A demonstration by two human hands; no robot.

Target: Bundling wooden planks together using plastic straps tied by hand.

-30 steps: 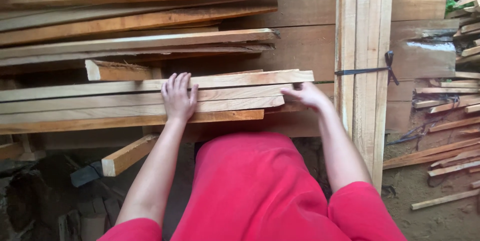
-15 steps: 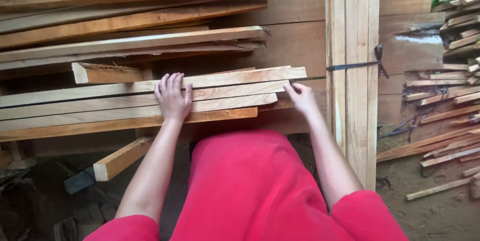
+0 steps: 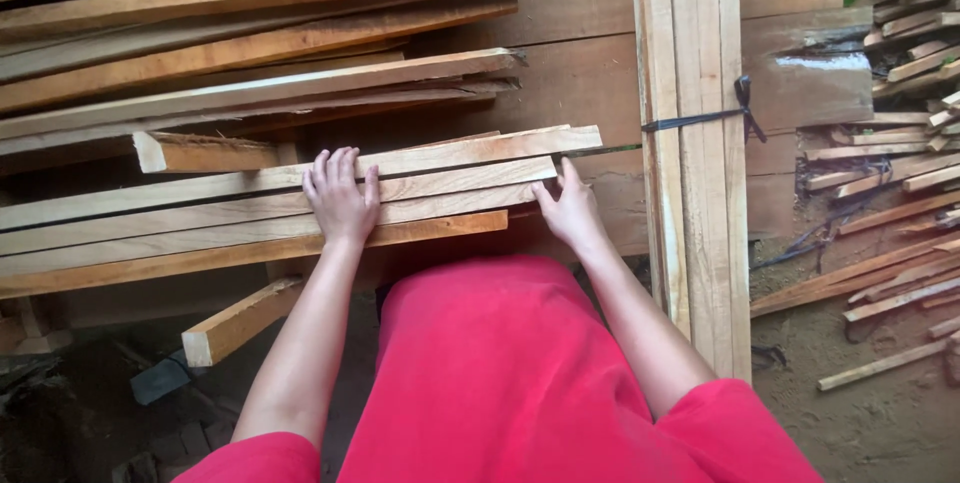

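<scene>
While both hands rest on the same stack, entries follow.

Left hand [image 3: 342,198]: flat, palm down, fingers spread and straight, lying on top of the pale slats [image 3: 200,223]; grips nothing.

Right hand [image 3: 572,211]: open, fingers extended, pressed against the right-hand ends of the pale slats; thumb side up, nothing closed in it.

Pale slats: four or so long thin boards side by side, running left to right with a slight upward tilt to the right; they lie just in front of the person, on the wooden surface [image 3: 590,93], ends roughly level at the right hand.

Short block [image 3: 205,153]: stubby cut piece just behind the slats, left of the left hand, apart from it.

Upper boards [image 3: 260,53]: several longer, darker planks piled behind, angled the same way.

Tied bundle [image 3: 695,143]: upright-running pale boards bound with a dark strap [image 3: 700,121], just right of the right hand, not touched.

Loose block [image 3: 240,321]: below the slats, beside the left forearm.

Scrap pieces [image 3: 880,233]: scattered on sandy ground at far right.

Clothing: red garment [image 3: 500,373] fills the lower middle.
</scene>
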